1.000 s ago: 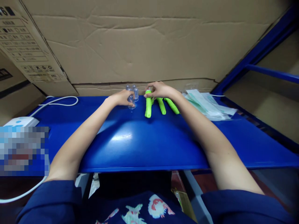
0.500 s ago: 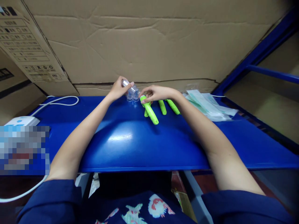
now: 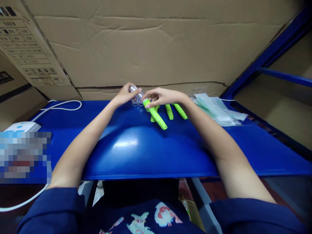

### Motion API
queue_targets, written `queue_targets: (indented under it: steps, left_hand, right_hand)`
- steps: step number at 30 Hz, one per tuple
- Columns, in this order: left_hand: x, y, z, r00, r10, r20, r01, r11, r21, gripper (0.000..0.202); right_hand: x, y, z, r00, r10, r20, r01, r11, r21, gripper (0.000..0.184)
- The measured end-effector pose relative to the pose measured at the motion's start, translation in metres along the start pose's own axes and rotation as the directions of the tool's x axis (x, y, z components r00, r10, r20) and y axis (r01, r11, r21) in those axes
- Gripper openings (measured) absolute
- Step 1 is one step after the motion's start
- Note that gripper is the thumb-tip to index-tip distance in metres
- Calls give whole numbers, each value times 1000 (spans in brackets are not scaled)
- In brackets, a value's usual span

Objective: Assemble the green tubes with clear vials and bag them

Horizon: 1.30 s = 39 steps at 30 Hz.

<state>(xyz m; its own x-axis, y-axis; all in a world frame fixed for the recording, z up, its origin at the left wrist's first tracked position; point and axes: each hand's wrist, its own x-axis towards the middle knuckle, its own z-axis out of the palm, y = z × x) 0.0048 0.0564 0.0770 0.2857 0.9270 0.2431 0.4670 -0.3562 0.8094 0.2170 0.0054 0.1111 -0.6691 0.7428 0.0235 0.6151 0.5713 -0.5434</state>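
Observation:
My left hand (image 3: 126, 94) is closed around a clear plastic cap (image 3: 135, 91), a short domed tube tilted down to the right. Its lower end is close to the front end of a bright green stick-like handle (image 3: 156, 114), pinched by my right hand (image 3: 159, 97). I cannot tell whether cap and handle touch. That handle slants toward me, its rear end above the table. More clear caps (image 3: 135, 103) stand upright beneath my left hand, partly hidden. Another green handle (image 3: 153, 119) lies under the held one, and two more green handles (image 3: 169, 112) lie behind my right wrist.
Clear plastic packets with pale green contents (image 3: 216, 109) lie at the right on the blue table (image 3: 151, 156). A white power strip (image 3: 23, 126) with a cable sits at the left. Cardboard (image 3: 146, 42) walls the back, and a blue metal frame (image 3: 280, 48) rises at the right.
The cap in my left hand has tipped and shifted slightly right and down. The green handle's front end has moved left toward it, so the two are now closer together.

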Motion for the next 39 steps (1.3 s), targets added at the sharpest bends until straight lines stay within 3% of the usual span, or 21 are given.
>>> queue_targets:
  steps: [15,23,31,39]
  left_hand:
    - [-3,5,-7,994,-87,73,97,984,-152,29]
    - [-2,4,-6,993,-96,64,106,981,-162,32]
    - [-3,5,-5,995,-84,57,92,985,-148,31]
    - [-4,7,-5,994,-85,70,98,975,-200,24]
  right_hand:
    - [-2,-3,0,993,-101,-60,104,993,49,46]
    - [-2,2,6,977,110,-184,-80,983,165,76]
    - [1,8,8,965,139,-224,-115,987,114,71]
    - [1,5,7,973,143,-180,-117,982,149,65]
